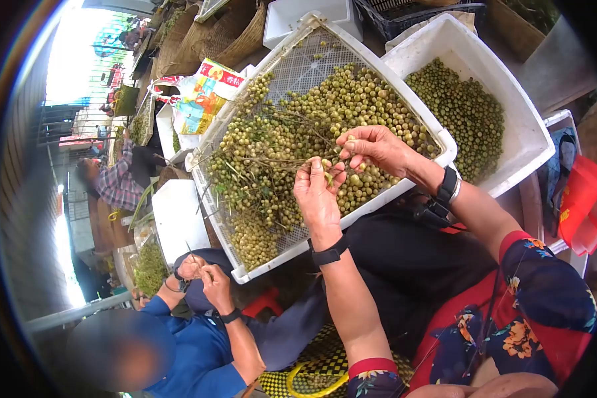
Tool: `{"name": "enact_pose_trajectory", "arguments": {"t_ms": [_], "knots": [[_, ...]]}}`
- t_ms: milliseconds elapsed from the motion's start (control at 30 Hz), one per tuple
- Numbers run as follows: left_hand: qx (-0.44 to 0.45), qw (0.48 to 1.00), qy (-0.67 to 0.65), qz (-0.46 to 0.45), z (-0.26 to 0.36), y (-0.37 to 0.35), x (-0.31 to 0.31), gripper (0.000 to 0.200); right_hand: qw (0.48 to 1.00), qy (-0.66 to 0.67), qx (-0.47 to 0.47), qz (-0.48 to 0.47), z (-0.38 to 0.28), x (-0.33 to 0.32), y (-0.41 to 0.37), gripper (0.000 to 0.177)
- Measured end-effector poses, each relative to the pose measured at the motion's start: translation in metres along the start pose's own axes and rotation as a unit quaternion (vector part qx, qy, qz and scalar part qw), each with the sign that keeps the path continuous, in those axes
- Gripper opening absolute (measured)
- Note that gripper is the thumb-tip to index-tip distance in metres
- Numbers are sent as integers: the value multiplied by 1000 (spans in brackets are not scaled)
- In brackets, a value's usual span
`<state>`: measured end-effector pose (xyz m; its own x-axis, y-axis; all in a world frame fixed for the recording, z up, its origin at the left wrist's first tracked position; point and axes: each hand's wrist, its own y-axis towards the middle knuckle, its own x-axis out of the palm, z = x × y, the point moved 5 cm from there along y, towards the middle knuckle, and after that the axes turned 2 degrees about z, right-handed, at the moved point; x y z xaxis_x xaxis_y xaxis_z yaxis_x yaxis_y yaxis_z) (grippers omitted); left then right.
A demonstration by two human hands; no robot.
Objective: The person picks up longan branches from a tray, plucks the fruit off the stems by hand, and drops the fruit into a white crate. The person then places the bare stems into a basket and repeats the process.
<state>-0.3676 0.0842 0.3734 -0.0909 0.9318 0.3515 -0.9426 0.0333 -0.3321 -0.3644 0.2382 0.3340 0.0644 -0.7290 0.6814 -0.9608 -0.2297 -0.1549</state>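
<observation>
Over a white crate with a mesh bottom I hold both hands close together. My left hand is closed in a pinch, with a thin twig and a small yellow-green fruit at its fingertips. Just to the right, my right hand has thumb and forefinger pressed together beside the same twig; what exactly they grip is too small to make out. Beneath them lie many small round yellow-green fruits, some loose and some on branched stems with green leaves.
A white bin of smaller green fruits stands to the right. Beyond the crate are a colourful bag, baskets and a black crate. A co-worker in blue handles a thin stem at lower left. A red bag hangs far right.
</observation>
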Motion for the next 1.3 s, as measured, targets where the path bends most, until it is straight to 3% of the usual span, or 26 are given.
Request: {"name": "enact_pose_trajectory", "arguments": {"t_ms": [100, 200, 300, 333, 467, 633, 967, 1033, 1067, 1100, 1167, 1200, 1233, 1300], "knots": [[14, 1000, -4, 21, 8, 0, -11, 11, 998, -26, -12, 62, -10, -14, 2, 23], [49, 998, 15, 38, 19, -1, -20, 10, 997, 31, 8, 72, -20, -27, 0, 21], [51, 997, 38, 40, 13, 0, -15, 11, 1000, 2, 30, 10, -15, -18, -2, 17], [49, 997, 38, 37, 11, 0, -10, 11, 996, -50, 74, 7, -20, -3, -8, 14], [69, 991, 110, 25, 6, 0, 5, 10, 973, -225, -32, -48, -18, 24, -2, 22], [115, 970, 212, 18, 8, -1, 7, 11, 979, -188, -7, -78, -4, 24, 5, 19], [34, 990, 134, 31, 3, 0, 4, 14, 985, -125, 101, -69, -1, 16, 6, 13], [44, 990, 131, 39, 6, 1, -1, 14, 961, -275, -9, 7, -17, 12, 1, 17], [56, 989, 128, 47, 10, 2, -3, 13, 920, -366, -132, 43, -18, 2, 7, 22], [56, 989, 128, 47, 12, 3, -6, 13, 920, -365, -132, 44, -10, -13, 14, 22], [38, 994, 88, 52, 17, 3, -11, 13, 726, -563, -387, 72, -36, -4, 7, 28], [32, 996, 64, 51, 19, 2, -11, 14, 914, -397, -76, 43, -23, -13, 4, 28], [31, 996, 64, 49, 22, 2, -11, 14, 913, -397, -76, 44, -24, -9, 2, 28], [16, 998, 22, 49, 24, 2, -10, 16, 973, -223, 26, -59, -12, 2, -2, 34]]}}
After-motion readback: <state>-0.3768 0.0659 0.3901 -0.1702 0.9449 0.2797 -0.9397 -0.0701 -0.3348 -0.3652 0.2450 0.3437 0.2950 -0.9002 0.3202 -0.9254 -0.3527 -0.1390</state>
